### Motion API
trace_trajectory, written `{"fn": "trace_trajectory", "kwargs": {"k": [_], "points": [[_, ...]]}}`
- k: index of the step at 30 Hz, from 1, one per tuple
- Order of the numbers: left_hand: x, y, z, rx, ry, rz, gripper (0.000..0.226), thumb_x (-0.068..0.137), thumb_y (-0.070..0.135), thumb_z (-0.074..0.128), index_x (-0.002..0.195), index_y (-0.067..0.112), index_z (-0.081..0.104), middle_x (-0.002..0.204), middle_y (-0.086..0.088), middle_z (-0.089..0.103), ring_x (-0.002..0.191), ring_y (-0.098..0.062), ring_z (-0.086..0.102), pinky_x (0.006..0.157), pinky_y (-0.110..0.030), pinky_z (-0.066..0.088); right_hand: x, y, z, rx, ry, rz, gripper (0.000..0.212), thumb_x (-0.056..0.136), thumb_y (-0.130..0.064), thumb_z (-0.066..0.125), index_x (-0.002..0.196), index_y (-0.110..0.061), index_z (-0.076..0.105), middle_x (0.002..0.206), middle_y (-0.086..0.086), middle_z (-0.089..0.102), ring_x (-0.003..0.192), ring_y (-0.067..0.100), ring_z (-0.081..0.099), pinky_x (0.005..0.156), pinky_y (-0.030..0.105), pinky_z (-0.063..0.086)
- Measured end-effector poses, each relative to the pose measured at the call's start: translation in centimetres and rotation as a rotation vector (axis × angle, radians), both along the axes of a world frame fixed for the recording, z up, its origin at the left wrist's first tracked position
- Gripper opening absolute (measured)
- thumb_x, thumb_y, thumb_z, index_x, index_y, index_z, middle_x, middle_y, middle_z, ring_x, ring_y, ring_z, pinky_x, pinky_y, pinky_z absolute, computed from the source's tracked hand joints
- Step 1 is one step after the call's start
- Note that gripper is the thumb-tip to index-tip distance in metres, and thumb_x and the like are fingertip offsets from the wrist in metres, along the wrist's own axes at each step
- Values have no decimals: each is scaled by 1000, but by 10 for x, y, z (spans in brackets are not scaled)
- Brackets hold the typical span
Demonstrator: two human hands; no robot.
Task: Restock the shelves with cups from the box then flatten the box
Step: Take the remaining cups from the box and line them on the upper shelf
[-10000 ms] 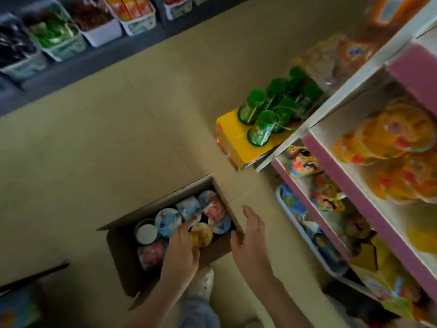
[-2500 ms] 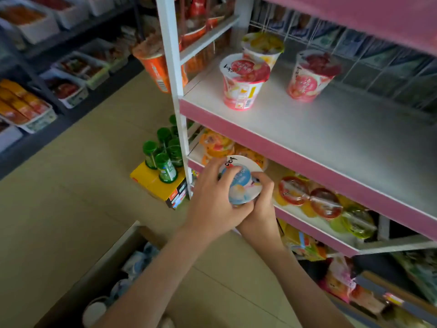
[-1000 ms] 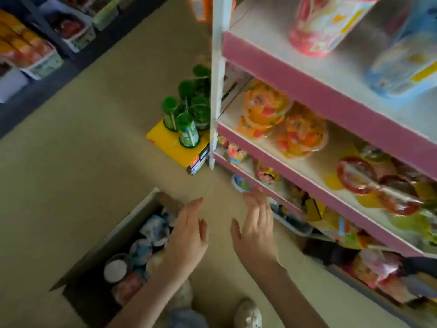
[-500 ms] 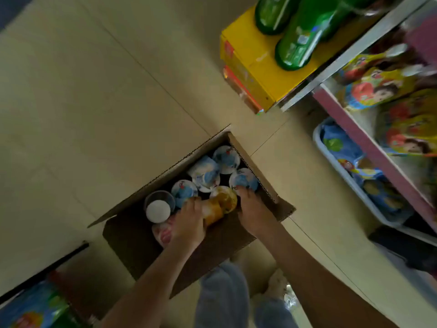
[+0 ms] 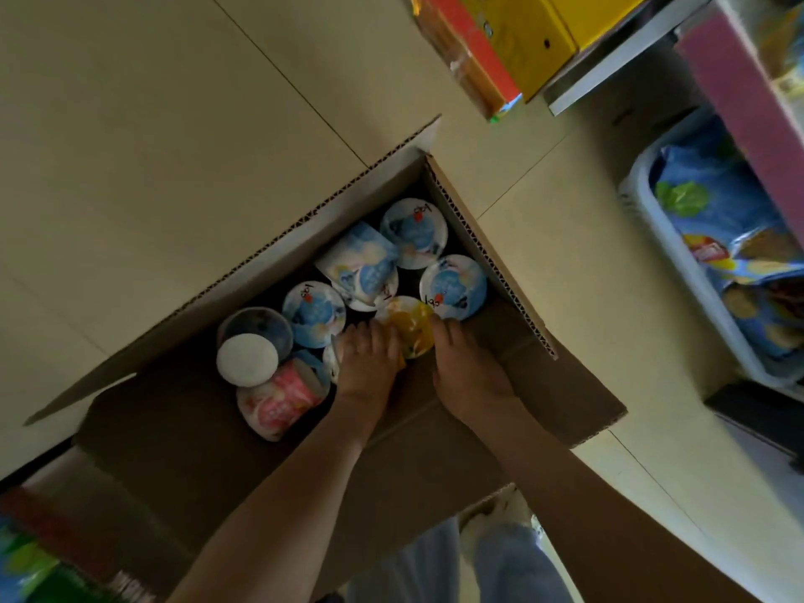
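An open cardboard box (image 5: 513, 272) sits on the floor below me with several cups inside. Most have blue and white lids (image 5: 413, 232); one pink cup (image 5: 278, 400) lies on its side beside an upturned clear cup (image 5: 248, 356). A yellow-lidded cup (image 5: 409, 324) stands near the box's front wall. My left hand (image 5: 367, 363) and my right hand (image 5: 467, 374) reach into the box on either side of that yellow cup, fingers closing against its sides. Whether it is lifted off the bottom is hidden.
The shelf unit's pink edge (image 5: 739, 102) and white frame (image 5: 609, 67) rise at the upper right. A yellow and orange carton (image 5: 500, 45) stands on the floor beside it. A white basket (image 5: 678, 272) of blue snack bags sits under the shelf. Tan tiled floor spreads left.
After the blue cup went onto the shelf, my view dropped from the shelves to the box. Both hands came down empty, entered the box and now close around the yellow-lidded cup.
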State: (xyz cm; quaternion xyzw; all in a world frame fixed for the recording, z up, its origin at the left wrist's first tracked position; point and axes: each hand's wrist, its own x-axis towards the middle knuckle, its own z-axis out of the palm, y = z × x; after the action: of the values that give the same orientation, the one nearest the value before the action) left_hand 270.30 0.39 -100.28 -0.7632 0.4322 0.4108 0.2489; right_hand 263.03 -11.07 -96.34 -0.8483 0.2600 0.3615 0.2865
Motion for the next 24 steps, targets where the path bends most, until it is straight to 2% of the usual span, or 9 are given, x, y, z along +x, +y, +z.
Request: {"fn": "trace_trajectory", "kwargs": {"k": [3,6,10,13,15,17,20,22,24], "points": [[-2,-2,-5,24,-20,35,62,98,22,35,146,3,1,150,-24,15,137,-41,20,111,-51,20,-3,2,1,-30,-41,39,65,93,-12,49,147,-14,15,147,8,26,132,24,31,99,33,37],[-3,-2,2,1,-39,90,57,100,20,29,146,-2,3,149,-22,18,137,-39,20,112,-49,20,-2,2,8,-19,-75,19,63,93,-11,49,147,-15,17,148,6,24,137,22,25,100,32,36],[3,-5,36,-42,-85,89,66,94,19,43,145,-1,5,146,-20,22,136,-38,22,111,-46,21,3,0,29,5,-161,-2,63,92,-9,51,146,-15,20,147,5,25,135,21,28,99,30,39],[10,-11,73,-100,-117,68,81,84,16,59,144,-1,7,142,-20,25,132,-38,27,110,-46,25,4,0,55,-1,-233,22,67,91,-6,52,148,-13,16,149,6,23,138,20,24,106,27,31],[16,-17,102,-143,-153,68,87,78,21,65,143,-1,12,138,-18,31,127,-36,33,106,-44,30,3,3,72,-25,-262,71,72,89,-3,53,149,-10,14,151,9,22,141,21,21,111,27,25],[21,-25,133,-219,-177,72,88,75,30,67,142,1,18,135,-15,35,123,-33,37,101,-41,33,2,5,91,-56,-289,126,84,80,-2,65,148,-7,17,150,12,28,141,24,23,113,30,28],[21,-39,185,-333,-181,65,86,69,43,71,136,5,34,128,-12,44,116,-29,45,94,-40,37,-6,-1,130,-107,-349,153,103,61,-14,82,144,-1,21,145,15,41,137,29,35,107,40,39],[12,-54,227,-406,-173,25,87,63,47,76,131,4,42,120,-11,49,109,-28,50,89,-40,42,-14,-13,167,-122,-462,61,102,61,-21,81,141,1,23,144,17,42,136,30,36,103,44,42],[-3,-72,271,-449,-144,-39,89,70,47,71,137,1,34,123,-10,45,114,-28,46,95,-40,37,-26,-29,207,-101,-533,2,92,72,-26,71,143,0,20,147,17,36,138,30,30,107,45,38]]}}
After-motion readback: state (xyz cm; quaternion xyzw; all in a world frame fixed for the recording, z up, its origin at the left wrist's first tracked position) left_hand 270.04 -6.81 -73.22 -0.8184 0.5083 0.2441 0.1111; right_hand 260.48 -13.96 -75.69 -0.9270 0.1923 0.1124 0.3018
